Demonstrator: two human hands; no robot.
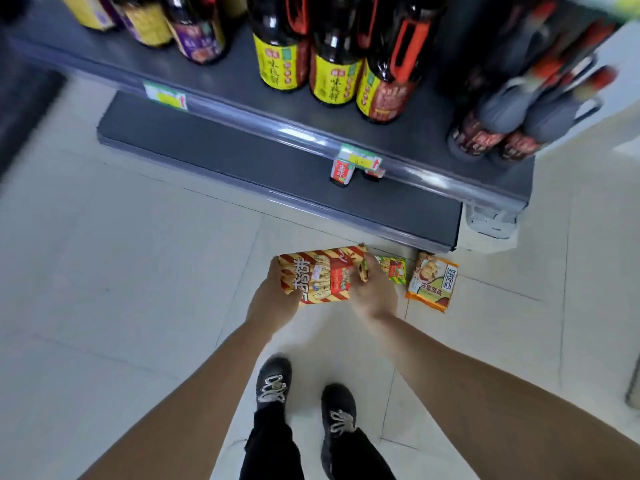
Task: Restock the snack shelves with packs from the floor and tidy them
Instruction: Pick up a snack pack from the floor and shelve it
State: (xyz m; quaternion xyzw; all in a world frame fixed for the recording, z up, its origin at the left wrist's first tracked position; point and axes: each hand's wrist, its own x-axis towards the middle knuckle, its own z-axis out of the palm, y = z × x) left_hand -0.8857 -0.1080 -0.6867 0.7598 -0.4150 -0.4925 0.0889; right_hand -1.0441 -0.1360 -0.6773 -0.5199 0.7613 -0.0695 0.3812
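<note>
Both left hand (275,301) and right hand (374,294) curl fingers (374,268) round ends of the striped snack pack (320,278).

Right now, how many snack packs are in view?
3: striped pack gripped by left hand and right hand; green pack on floor just beyond; orange pack on floor, rightmost. More may be hidden.

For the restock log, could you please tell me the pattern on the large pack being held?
Red-and-yellow diagonal stripes on the snack pack, head view.
</note>
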